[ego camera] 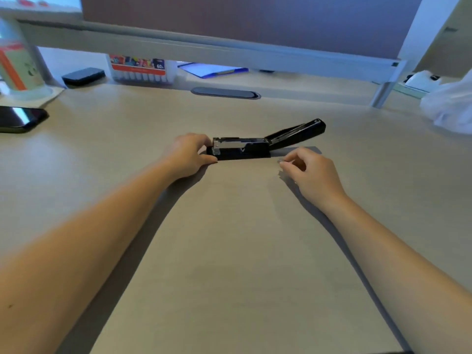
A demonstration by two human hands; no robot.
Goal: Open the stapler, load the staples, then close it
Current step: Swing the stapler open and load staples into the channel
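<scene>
Pale beige laminate desk [229, 251]. Far left: glossy black phone [20, 118], flat. Behind it a small black rectangular box [83, 76], clear marker pack with colourful label [141, 69], blue folder [213, 70]. Far right: crumpled white plastic bag [449, 106].

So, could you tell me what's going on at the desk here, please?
A person is reloading a black stapler on the desk. Its top cover is swung open to the right, baring the metal staple channel. The left hand steadies the stapler's front end, while the right hand hovers just beside it, fingertips pinched around what seems a small strip of staples. Nothing is loaded yet, as far as can be seen.
</scene>
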